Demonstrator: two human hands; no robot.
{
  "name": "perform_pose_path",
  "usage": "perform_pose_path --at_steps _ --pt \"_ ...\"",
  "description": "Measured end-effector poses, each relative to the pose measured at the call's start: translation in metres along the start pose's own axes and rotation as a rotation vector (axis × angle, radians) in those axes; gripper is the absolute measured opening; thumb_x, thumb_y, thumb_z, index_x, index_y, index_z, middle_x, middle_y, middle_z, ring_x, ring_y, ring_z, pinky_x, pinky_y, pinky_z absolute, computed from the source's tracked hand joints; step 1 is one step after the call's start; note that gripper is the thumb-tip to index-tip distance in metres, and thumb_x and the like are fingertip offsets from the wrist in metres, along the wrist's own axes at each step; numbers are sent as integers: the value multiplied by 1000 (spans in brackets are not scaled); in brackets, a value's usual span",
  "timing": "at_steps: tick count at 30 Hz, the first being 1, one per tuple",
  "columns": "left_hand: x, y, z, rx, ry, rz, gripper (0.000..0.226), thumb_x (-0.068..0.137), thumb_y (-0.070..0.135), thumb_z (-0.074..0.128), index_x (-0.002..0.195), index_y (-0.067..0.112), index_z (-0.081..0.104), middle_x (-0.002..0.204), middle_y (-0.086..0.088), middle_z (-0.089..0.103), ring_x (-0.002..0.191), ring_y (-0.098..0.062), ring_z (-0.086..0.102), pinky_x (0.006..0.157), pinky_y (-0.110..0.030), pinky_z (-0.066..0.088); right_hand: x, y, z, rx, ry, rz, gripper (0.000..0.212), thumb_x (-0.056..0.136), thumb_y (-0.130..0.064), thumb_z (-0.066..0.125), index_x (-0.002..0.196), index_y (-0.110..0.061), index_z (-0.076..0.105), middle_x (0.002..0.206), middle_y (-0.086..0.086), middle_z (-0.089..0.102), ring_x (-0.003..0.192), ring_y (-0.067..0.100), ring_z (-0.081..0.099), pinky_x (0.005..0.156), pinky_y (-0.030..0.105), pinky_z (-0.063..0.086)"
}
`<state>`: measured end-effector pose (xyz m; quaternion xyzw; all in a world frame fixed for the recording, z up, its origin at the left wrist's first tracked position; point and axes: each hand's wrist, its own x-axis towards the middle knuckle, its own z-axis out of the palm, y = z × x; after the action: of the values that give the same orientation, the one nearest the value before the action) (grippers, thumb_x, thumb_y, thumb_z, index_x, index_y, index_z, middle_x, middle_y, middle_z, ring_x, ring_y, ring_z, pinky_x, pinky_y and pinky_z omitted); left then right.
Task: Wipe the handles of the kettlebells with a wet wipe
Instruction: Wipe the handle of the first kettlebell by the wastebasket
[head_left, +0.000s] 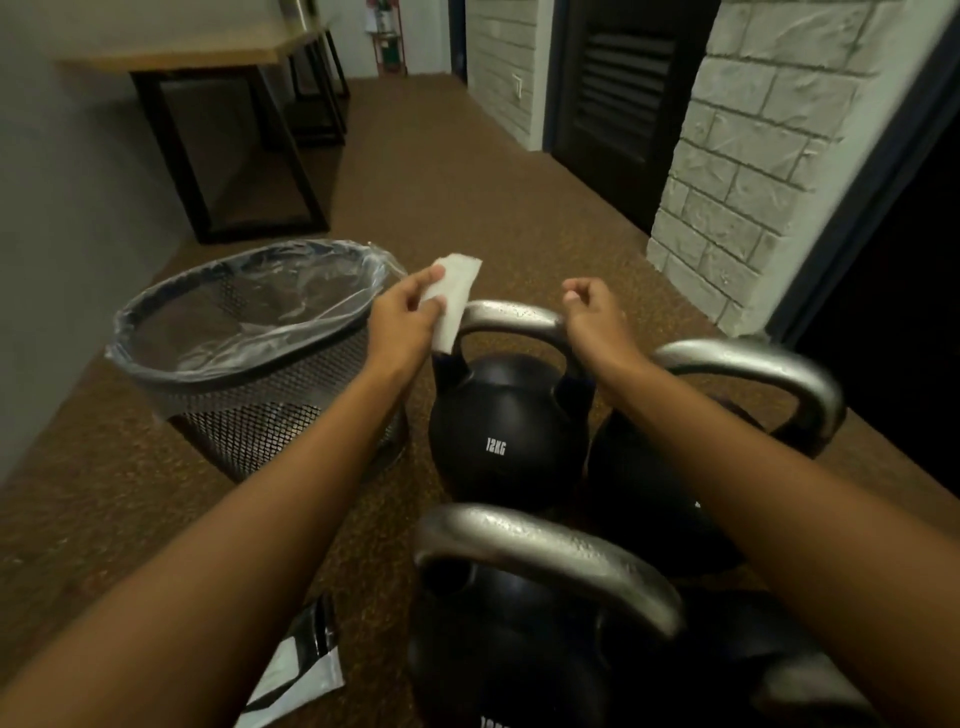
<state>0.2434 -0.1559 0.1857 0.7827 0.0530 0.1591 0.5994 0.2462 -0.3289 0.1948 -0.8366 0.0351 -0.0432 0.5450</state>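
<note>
Three black kettlebells with silver handles stand on the brown floor. The far one (506, 441) is marked 12KG, and its handle (511, 316) arches between my hands. My left hand (402, 322) pinches a white wet wipe (451, 304) that hangs against the left end of that handle. My right hand (592, 317) hovers at the handle's right end with fingers loosely curled, holding nothing. A second kettlebell (748, 364) stands to the right, partly behind my right forearm. The third kettlebell (545, 561) is nearest me.
A black mesh waste bin (249, 415) with a clear plastic liner stands just left of the kettlebells. A black-and-white wipe packet (301, 670) lies on the floor near my left forearm. A wooden table (208, 52) is at the back left, brick walls and dark doors on the right.
</note>
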Motion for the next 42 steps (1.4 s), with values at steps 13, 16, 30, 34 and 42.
perform_pose_path --at_steps 13,16,30,34,42 --pt "-2 -46 13 422 -112 321 51 94 18 51 142 17 36 154 -3 20 140 -18 16 112 -32 16 13 28 13 -221 -98 -21 42 102 -37 19 131 -16 39 138 7 33 131 23 25 113 39 17" --pt "0 -58 7 385 -122 333 55 89 16 59 140 13 39 150 -4 33 137 -16 29 112 -33 26 13 31 16 -222 -73 -33 40 101 -37 21 129 -16 41 136 8 34 130 25 27 113 42 18" --pt "-3 -70 22 275 83 169 37 82 29 68 112 16 52 116 -3 62 102 -13 60 84 -30 53 13 36 19 -210 -44 -67 38 101 -38 22 124 -16 43 134 7 34 127 24 27 112 43 18" --pt "-3 -81 16 289 50 64 33 82 33 67 106 14 56 105 -5 67 94 -13 64 82 -35 55 13 36 20 -222 -25 -71 39 101 -39 23 124 -15 43 134 7 34 128 25 27 112 43 19" --pt "2 -80 16 367 56 126 33 80 39 67 102 18 52 106 -5 64 95 -16 61 81 -40 55 14 37 20 -232 -25 -73 39 101 -39 22 125 -16 42 135 7 33 128 25 27 112 44 19"
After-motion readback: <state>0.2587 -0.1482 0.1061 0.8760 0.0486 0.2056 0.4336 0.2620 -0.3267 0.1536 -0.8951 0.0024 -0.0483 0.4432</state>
